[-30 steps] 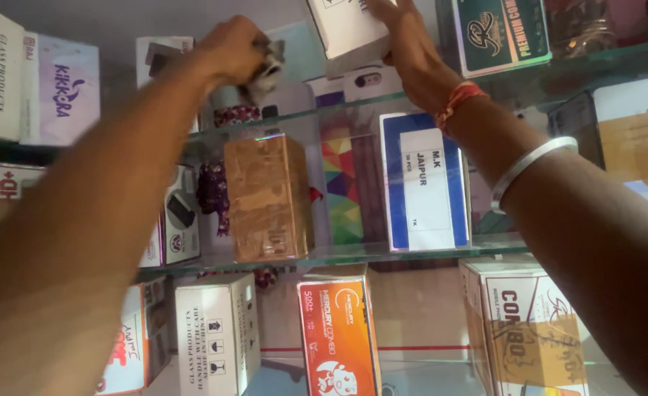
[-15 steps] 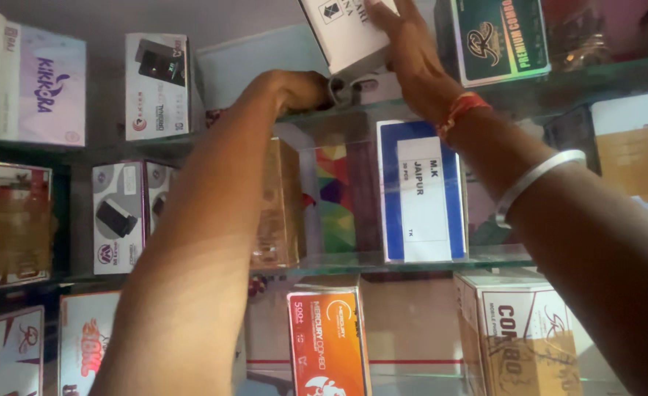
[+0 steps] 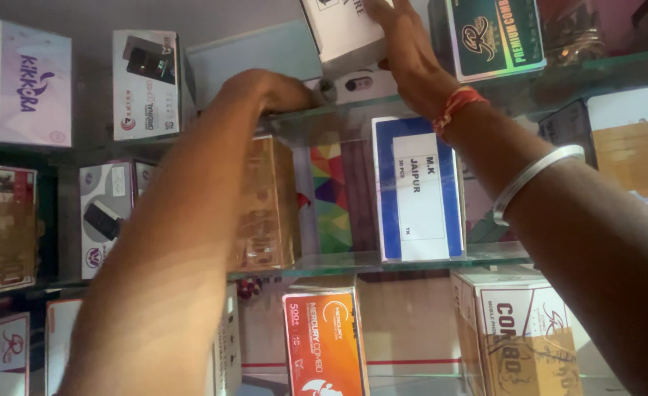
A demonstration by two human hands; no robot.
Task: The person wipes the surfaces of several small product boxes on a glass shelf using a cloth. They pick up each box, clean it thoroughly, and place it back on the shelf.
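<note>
Glass shelves (image 3: 382,258) of boxes: my right hand (image 3: 404,51) grips a white box (image 3: 342,33); my left hand (image 3: 269,92) clenches something small.

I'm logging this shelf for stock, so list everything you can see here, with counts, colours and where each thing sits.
white box: 1, white, top glass shelf, tilted, held by the right hand
small grey object: 1, grey, top shelf edge, at the left hand's fingertips; kind unclear
green box: 1, dark green, top shelf, right of the white box
blue and white box: 1, middle shelf, centre
gold box: 1, gold-brown, middle shelf, behind the left forearm
orange box: 1, orange-red, bottom shelf
white phone box: 1, white, upper left
pale lilac box: 1, far upper left
glass shelf: several levels, greenish edges
red thread: 1, right wrist
silver bangle: 1, right forearm
left hand: resting on top shelf edge
right hand: gripping the white box
</note>
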